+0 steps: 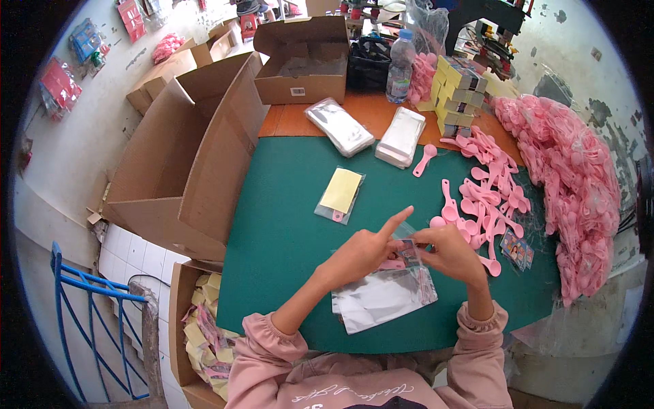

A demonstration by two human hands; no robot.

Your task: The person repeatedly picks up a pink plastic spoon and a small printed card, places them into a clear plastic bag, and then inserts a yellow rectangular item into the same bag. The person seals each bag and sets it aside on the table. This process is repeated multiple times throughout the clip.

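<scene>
My left hand (364, 255) pinches a small clear plastic bag (409, 252), its index finger stretched out above. A printed picture card and something pink show in the bag, partly hidden by my fingers. My right hand (453, 253) grips the bag's other side with thumb and fingertips. Beneath my hands, a few flat clear plastic bags (381, 300) lie on the green table top (286, 225). Beyond them rests a filled bag (340, 194) with a pale yellow card and a pink spoon end. Loose pink spoons (487, 204) are heaped beside my right hand.
Two stacks of clear bags (339, 127) lie at the far side, near a water bottle (400, 68) and stacked cards (460, 95). Bundled pink spoons (565, 184) pile up at right. An open carton (180, 163) stands left; a box of filled bags (204, 334) sits lower left.
</scene>
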